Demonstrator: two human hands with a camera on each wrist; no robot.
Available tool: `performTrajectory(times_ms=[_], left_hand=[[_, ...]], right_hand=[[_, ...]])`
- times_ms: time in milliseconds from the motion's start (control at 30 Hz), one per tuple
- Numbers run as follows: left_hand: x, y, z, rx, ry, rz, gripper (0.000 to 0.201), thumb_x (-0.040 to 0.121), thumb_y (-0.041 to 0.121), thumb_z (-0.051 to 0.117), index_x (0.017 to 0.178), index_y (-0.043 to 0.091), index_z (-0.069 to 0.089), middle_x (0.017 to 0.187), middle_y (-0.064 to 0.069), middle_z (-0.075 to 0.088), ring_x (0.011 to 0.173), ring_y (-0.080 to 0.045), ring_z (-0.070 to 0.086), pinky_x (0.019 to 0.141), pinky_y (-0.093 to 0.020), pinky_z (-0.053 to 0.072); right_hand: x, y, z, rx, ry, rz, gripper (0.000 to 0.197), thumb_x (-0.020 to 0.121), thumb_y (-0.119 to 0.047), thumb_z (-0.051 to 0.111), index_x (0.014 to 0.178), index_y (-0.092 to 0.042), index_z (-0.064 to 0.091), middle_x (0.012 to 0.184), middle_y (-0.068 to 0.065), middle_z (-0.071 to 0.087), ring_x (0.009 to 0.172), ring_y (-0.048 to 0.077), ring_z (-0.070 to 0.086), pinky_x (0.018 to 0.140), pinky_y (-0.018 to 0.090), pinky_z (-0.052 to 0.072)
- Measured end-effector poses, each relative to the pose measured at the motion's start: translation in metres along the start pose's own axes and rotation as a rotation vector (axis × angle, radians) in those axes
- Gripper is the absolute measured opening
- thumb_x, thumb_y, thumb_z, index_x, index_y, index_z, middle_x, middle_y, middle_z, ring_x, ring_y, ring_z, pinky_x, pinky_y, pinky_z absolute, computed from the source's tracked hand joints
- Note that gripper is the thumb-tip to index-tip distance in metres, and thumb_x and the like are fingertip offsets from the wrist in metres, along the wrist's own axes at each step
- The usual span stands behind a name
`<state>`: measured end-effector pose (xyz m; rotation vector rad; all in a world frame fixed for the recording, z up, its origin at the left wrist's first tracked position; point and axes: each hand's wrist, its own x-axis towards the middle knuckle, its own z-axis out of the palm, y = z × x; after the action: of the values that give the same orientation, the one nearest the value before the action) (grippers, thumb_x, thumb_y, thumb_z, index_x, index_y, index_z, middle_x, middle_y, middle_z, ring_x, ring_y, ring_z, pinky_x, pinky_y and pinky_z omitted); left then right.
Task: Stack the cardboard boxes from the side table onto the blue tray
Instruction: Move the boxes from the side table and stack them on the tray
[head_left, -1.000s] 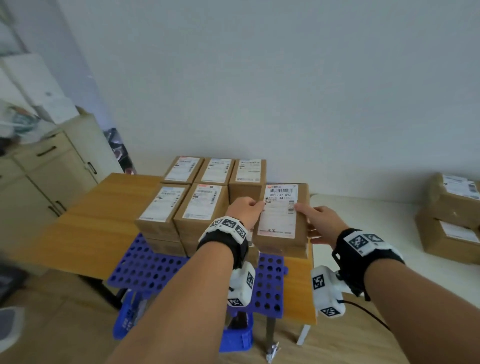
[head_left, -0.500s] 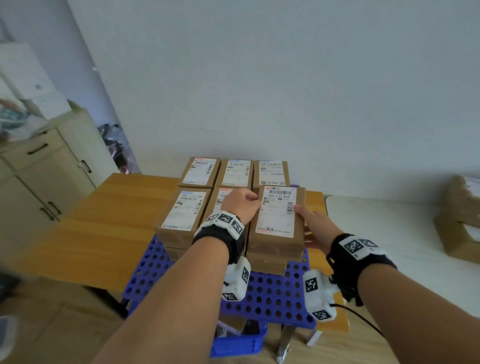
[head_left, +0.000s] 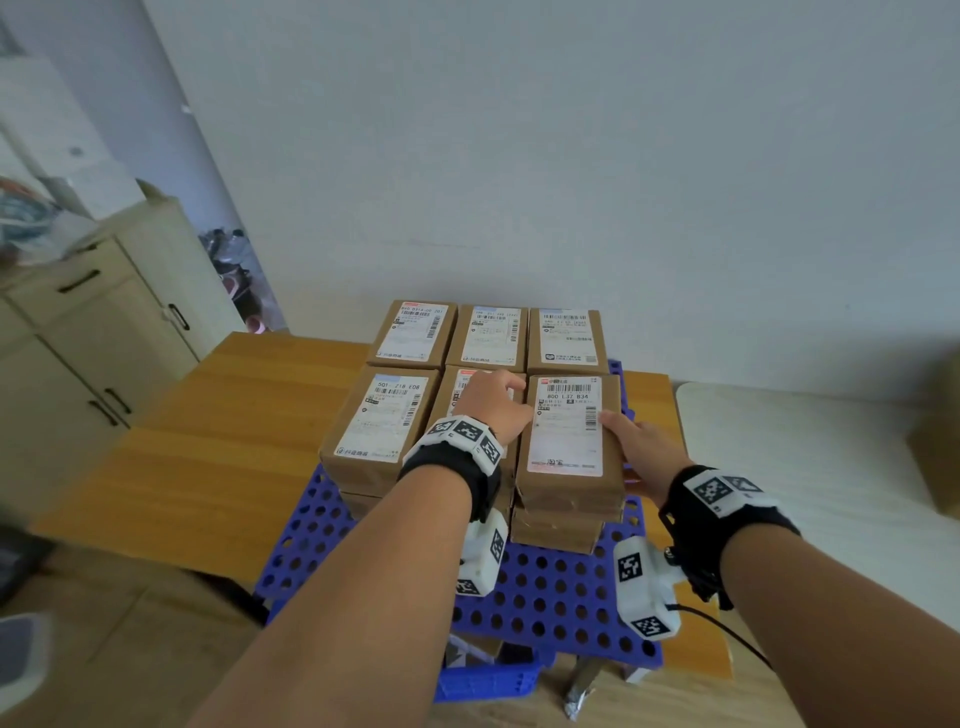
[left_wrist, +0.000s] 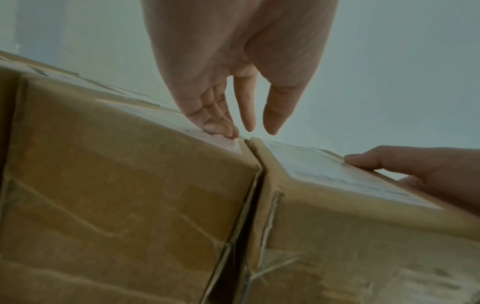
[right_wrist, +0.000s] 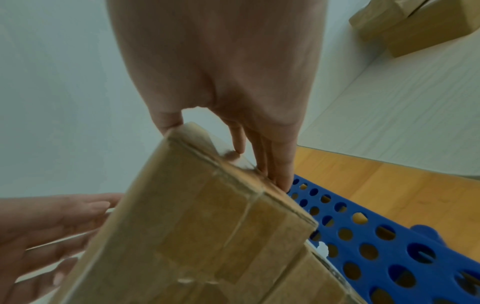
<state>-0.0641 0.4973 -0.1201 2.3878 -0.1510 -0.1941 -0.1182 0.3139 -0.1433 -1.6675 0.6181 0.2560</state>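
Observation:
A blue perforated tray (head_left: 545, 587) on the wooden table carries cardboard boxes in two rows, two layers high. The labelled box (head_left: 569, 436) sits on top of the front right stack, tight against the middle front box (head_left: 452, 395). My right hand (head_left: 636, 449) grips its right side, thumb on the label and fingers down the side wall (right_wrist: 275, 170). My left hand (head_left: 493, 405) lies on the middle front box with straight fingers (left_wrist: 221, 125) touching its top beside the seam; it holds nothing.
The wooden table (head_left: 208, 441) extends left of the tray. A white side table (head_left: 805, 467) at the right bears more cardboard boxes (right_wrist: 402, 26). A cream cabinet (head_left: 78, 338) stands at the left. A blue crate (head_left: 488, 680) sits under the table.
The labelled box has come down onto the front right stack, against the middle box. My left hand has left its left edge and now rests on the middle box.

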Motion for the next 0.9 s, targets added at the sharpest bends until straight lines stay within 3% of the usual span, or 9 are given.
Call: performTrajectory(times_ms=[100, 200, 267, 400, 567, 733, 900], left_hand=[[0.005, -0.004, 0.0, 0.036, -0.025, 0.014, 0.049, 0.085, 0.021, 0.071, 0.132, 0.019, 0.059, 0.142, -0.001, 0.053, 0.127, -0.02, 0.053, 0.101, -0.032, 0.046], [0.007, -0.006, 0.001, 0.062, -0.039, 0.017, 0.051, 0.082, 0.023, 0.074, 0.13, 0.022, 0.059, 0.144, -0.001, 0.048, 0.123, -0.02, 0.055, 0.096, -0.03, 0.046], [0.008, -0.007, 0.002, 0.068, -0.044, 0.024, 0.051, 0.081, 0.022, 0.076, 0.13, 0.022, 0.06, 0.146, -0.001, 0.045, 0.125, -0.021, 0.053, 0.096, -0.03, 0.045], [0.009, -0.008, 0.001, 0.068, -0.061, 0.016, 0.05, 0.081, 0.024, 0.076, 0.128, 0.023, 0.06, 0.147, -0.002, 0.039, 0.115, -0.021, 0.058, 0.094, -0.03, 0.047], [0.009, -0.01, 0.002, 0.077, -0.056, 0.026, 0.052, 0.08, 0.026, 0.077, 0.129, 0.022, 0.059, 0.148, -0.003, 0.038, 0.123, -0.023, 0.054, 0.096, -0.029, 0.043], [0.008, -0.01, 0.002, 0.075, -0.065, 0.024, 0.049, 0.08, 0.027, 0.078, 0.126, 0.022, 0.061, 0.147, -0.003, 0.039, 0.117, -0.022, 0.057, 0.095, -0.029, 0.045], [0.007, -0.008, 0.002, 0.08, -0.061, 0.017, 0.048, 0.081, 0.025, 0.077, 0.127, 0.022, 0.061, 0.147, -0.003, 0.037, 0.115, -0.022, 0.058, 0.089, -0.025, 0.043]], right_hand=[[0.004, 0.001, 0.004, -0.001, -0.006, 0.011, 0.038, 0.097, -0.043, 0.051, 0.108, -0.008, 0.061, 0.096, 0.009, 0.07, 0.084, 0.027, 0.067, 0.078, 0.04, 0.056], [0.008, 0.001, 0.006, -0.034, 0.005, 0.006, 0.039, 0.096, -0.044, 0.05, 0.107, -0.009, 0.063, 0.101, 0.01, 0.071, 0.097, 0.032, 0.067, 0.091, 0.049, 0.055], [0.01, 0.001, 0.007, -0.034, 0.005, 0.012, 0.041, 0.097, -0.044, 0.049, 0.111, -0.009, 0.063, 0.104, 0.012, 0.071, 0.1, 0.032, 0.067, 0.092, 0.049, 0.054], [0.01, 0.002, 0.009, -0.02, 0.003, 0.042, 0.038, 0.097, -0.045, 0.045, 0.108, -0.013, 0.062, 0.102, 0.01, 0.071, 0.091, 0.028, 0.067, 0.076, 0.042, 0.057], [0.012, 0.004, 0.011, -0.042, 0.033, 0.032, 0.033, 0.1, -0.039, 0.041, 0.085, -0.018, 0.061, 0.088, 0.007, 0.069, 0.088, 0.028, 0.064, 0.09, 0.047, 0.052], [0.014, 0.003, 0.012, -0.091, 0.047, 0.043, 0.034, 0.101, -0.04, 0.039, 0.084, -0.017, 0.059, 0.084, 0.006, 0.067, 0.081, 0.025, 0.062, 0.084, 0.043, 0.052], [0.017, 0.004, 0.012, -0.139, 0.034, 0.019, 0.037, 0.101, -0.042, 0.039, 0.092, -0.013, 0.061, 0.091, 0.008, 0.067, 0.089, 0.027, 0.063, 0.089, 0.046, 0.053]])
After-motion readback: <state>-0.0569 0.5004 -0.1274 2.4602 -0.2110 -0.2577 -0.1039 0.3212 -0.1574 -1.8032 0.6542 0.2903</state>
